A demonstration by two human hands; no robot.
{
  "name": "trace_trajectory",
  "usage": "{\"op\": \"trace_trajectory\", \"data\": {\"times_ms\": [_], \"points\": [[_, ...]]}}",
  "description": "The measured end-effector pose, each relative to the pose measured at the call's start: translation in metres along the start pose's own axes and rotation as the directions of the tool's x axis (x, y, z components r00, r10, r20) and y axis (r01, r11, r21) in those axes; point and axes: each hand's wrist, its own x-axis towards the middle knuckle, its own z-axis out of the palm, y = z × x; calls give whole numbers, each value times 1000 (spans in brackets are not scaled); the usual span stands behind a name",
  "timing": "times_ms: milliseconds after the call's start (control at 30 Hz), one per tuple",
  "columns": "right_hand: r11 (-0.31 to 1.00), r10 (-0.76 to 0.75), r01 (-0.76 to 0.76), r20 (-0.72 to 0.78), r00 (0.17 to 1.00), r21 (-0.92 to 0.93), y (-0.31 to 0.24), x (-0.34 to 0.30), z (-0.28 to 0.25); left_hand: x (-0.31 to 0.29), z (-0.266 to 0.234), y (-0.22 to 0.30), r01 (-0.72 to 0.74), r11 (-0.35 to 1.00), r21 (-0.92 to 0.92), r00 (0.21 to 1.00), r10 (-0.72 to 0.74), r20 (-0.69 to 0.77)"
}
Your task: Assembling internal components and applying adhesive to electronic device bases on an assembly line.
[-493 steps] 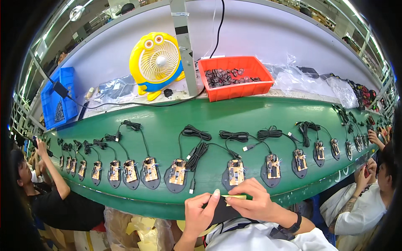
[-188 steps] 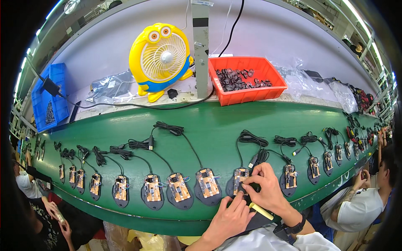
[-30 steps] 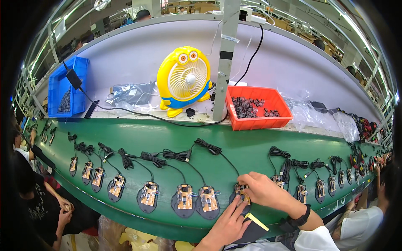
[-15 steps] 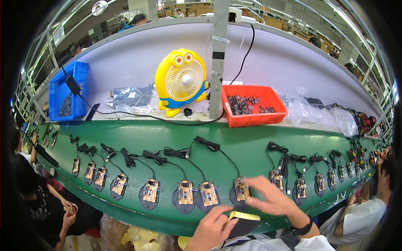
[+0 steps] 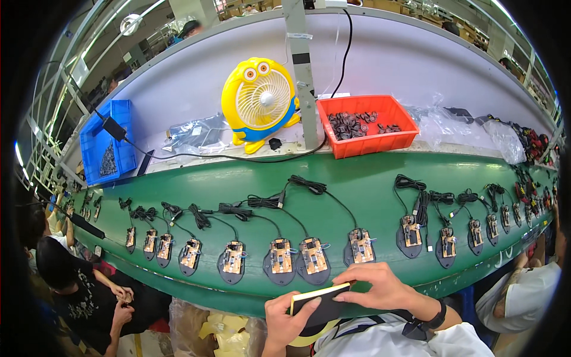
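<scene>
My left hand [image 5: 284,324] grips a flat black pad [image 5: 326,306] with a yellow edge, its thumb lying across the dark face. With thumb and forefinger, my right hand [image 5: 380,290] pinches the pad's right end. Both hands are at the near edge of the green bench. Just beyond my right hand lies a mouse base with a tan circuit board [image 5: 360,246], its black cable running up the bench. Another mouse base [image 5: 313,259] lies to its left, beside a similar one [image 5: 278,260]. Whether a loose sheet sits between my right fingertips is too small to tell.
More corded mouse bases line the green bench [image 5: 178,190] on both sides. Behind stand a red bin [image 5: 372,143] of small dark parts, a yellow fan [image 5: 247,134] and a blue bin [image 5: 89,157]. Co-workers sit at left [image 5: 77,297] and right [image 5: 529,291]. A bag of yellow scraps [image 5: 229,336] is below.
My right hand has come back from the mouse base to the pad, its fingers closing on the end. The pad is raised and tilted in my left hand. The whole view has shifted.
</scene>
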Motion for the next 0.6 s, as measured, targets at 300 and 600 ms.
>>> {"op": "trace_trajectory", "data": {"times_ms": [300, 600], "points": [[986, 51, -41, -62, 997, 161, 4, 2, 11, 2, 5, 11, 71, 990, -119, 997, -75, -27], [966, -219, 191, -167, 961, -172, 9, 3, 22, 7, -5, 5, 103, 992, -68, 995, -104, -9]]}}
